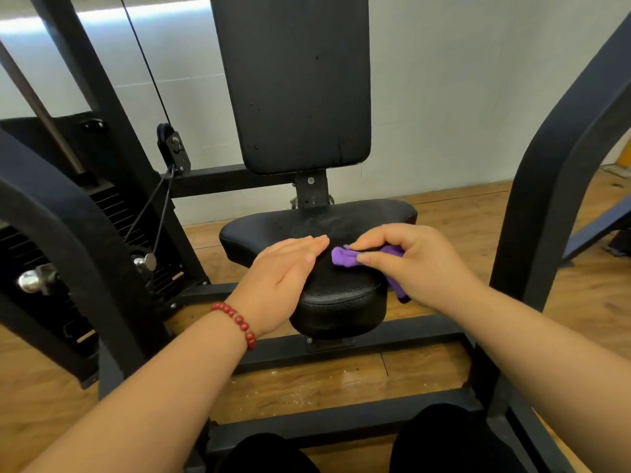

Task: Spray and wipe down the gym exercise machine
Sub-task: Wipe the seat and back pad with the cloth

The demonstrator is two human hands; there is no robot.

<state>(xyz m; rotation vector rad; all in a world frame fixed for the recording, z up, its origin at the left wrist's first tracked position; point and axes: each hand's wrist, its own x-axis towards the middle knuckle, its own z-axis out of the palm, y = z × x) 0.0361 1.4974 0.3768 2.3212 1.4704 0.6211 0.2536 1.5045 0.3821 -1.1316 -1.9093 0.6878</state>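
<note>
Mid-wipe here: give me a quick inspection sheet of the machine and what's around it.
Surface: black seat pad, dull smeared patch toward its back; backrest upright behind it.
Job's things: purple cloth on the seat pad; no spray bottle seen.
Clutter: nothing seen.
Hands: left hand flat on the seat pad, fingers straight; right hand pinches the purple cloth.
Cables: black cable runs down to a pulley left of the backrest.
Surroundings: wood floor, pale wall, weight stack at left.

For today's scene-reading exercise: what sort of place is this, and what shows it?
Most likely a gym: a padded black seat and upright backrest on a dark metal frame, a cable pulley, and a weight stack at the left.
</note>
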